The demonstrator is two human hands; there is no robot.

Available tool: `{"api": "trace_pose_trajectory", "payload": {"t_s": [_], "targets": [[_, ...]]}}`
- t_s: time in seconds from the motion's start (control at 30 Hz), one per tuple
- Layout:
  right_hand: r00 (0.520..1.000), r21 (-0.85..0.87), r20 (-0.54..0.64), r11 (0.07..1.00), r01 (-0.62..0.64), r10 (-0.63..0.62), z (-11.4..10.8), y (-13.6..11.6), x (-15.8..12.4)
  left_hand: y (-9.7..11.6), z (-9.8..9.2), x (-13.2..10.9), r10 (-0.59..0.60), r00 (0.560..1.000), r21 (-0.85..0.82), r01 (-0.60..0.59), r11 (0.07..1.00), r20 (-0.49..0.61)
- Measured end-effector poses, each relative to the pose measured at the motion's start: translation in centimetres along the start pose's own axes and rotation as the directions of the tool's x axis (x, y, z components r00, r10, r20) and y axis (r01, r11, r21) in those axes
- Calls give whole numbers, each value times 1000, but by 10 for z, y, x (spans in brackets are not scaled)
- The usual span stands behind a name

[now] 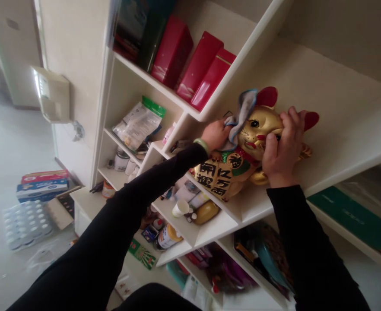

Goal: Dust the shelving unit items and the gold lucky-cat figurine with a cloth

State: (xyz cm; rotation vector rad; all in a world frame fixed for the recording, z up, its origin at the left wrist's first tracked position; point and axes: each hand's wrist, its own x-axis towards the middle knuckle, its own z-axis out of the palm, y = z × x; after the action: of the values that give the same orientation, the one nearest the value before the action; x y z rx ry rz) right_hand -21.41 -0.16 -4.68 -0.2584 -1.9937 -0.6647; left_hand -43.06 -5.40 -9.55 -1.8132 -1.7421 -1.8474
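Holding cloth (246, 108) against cat figurine (254, 133)

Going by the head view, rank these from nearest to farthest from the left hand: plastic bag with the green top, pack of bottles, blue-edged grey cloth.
1. Blue-edged grey cloth: held in the left hand.
2. Plastic bag with the green top: on a shelf, picture-left of the hand.
3. Pack of bottles: on the floor, far picture-left.
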Motion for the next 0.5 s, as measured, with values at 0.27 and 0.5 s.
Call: {"api": "trace_pose_trajectory", "payload": {"t_s": [0.27, 0.5], "targets": [[993, 14, 87, 997, -79, 77, -6, -4, 2, 0, -14, -33, 40, 992, 352, -81, 933, 123], [992, 67, 95, 993, -95, 88, -16, -3, 5, 3, -6, -76, 288, 955, 405, -290, 867, 67]]}}
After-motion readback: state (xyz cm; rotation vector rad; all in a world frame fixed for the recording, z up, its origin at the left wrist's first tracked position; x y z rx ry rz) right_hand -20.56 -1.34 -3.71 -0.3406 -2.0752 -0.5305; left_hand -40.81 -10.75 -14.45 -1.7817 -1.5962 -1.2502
